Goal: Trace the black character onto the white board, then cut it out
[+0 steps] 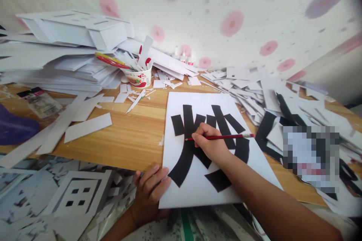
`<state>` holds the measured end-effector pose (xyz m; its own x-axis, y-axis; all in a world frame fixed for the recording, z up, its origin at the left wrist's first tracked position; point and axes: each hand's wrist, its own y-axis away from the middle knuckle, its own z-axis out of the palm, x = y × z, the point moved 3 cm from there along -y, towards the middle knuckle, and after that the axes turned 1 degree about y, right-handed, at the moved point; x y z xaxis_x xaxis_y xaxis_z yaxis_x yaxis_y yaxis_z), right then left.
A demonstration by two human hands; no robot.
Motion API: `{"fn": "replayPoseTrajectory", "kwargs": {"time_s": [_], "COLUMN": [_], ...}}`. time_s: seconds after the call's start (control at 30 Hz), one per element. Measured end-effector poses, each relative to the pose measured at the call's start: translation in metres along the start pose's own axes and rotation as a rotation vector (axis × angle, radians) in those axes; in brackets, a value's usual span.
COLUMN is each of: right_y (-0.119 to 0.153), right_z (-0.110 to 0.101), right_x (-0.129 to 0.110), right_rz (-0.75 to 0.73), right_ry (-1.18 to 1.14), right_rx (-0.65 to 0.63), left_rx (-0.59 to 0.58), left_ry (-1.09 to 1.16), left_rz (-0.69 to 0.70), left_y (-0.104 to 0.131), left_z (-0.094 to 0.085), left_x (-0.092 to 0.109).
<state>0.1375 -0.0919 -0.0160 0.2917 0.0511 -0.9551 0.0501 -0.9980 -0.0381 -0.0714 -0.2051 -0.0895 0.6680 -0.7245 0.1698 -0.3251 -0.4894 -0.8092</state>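
In my right hand (pixel 210 143) is a red pencil (pixel 226 136), pinched between thumb and fingers. Its point lies over the black character (pixel 181 165), and its eraser end points right. The character's thick black strokes stand out on a white board (pixel 249 188), partly covered by my hand and forearm. My left hand (pixel 149 186) grips the board's lower left corner, fingers on top and the thumb side underneath. That corner juts past the table's front edge.
Stacked white boards (pixel 70 67) fill the back left, beside a paper cup (pixel 140 77) holding scissors (pixel 113 61) and strips. White offcuts (pixel 249 94) and black cut pieces (pixel 266 131) crowd the right. Small bottles (pixel 183 58) stand by the wall. Scraps (pixel 76 196) lie below the table.
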Motion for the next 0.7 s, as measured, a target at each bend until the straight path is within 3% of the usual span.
{"fn": "replayPoseTrajectory", "kwargs": {"time_s": [0.33, 0.7], "right_y": [-0.0009, 0.0016], "right_z": [0.003, 0.0007], "right_x": [0.0035, 0.0017], "right_rz": [0.082, 0.02], "right_ry": [-0.042, 0.04], "right_rx": [0.04, 0.006], "left_rx": [0.012, -0.031], "left_ry": [0.004, -0.024], "left_rz": [0.009, 0.031], "left_y": [0.0004, 0.0004], "left_z": [0.0005, -0.0016], "left_x": [-0.0002, -0.0022]}}
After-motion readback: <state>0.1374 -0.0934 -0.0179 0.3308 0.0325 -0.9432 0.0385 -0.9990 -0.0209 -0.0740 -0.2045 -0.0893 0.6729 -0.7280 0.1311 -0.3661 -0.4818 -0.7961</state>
